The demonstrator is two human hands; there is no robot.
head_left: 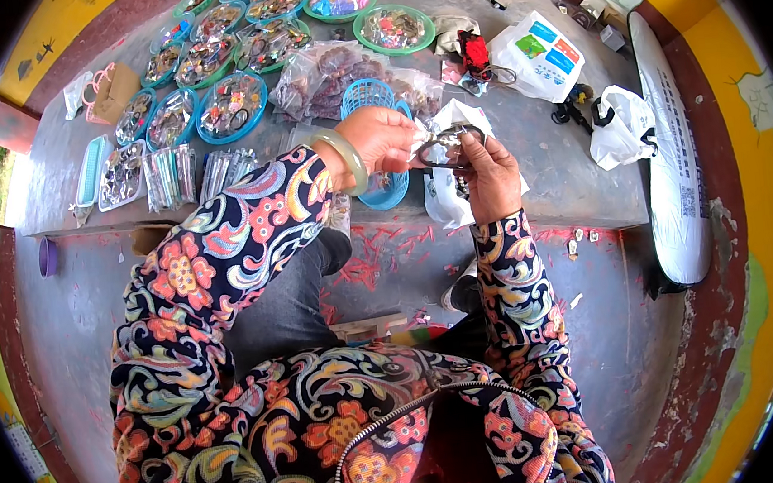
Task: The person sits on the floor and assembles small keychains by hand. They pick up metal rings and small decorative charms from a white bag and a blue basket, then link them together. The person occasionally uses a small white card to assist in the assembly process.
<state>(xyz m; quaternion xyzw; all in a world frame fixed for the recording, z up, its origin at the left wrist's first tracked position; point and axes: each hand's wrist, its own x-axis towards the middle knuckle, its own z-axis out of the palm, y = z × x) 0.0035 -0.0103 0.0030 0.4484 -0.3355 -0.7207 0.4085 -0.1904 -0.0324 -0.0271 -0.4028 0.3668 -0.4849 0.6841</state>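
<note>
My left hand (pixel 385 139) and my right hand (pixel 491 175) are raised together over the concrete step, both pinching a small clear plastic packet (pixel 445 145) with dark beaded pieces inside. A pale green bangle (pixel 348 158) circles my left wrist. Both arms wear flowery dark sleeves. Directly beneath the hands lie a blue plastic basket (pixel 373 97) and a white plastic bag (pixel 446 196). What the packet holds exactly is too small to tell.
Several round blue and green trays (pixel 231 107) of small trinkets fill the back left of the grey ledge (pixel 554 174). Clear bags of goods (pixel 323 74), white bags (pixel 538 55) and a long white sack (pixel 675 155) lie right. A purple cup (pixel 47 256) stands left.
</note>
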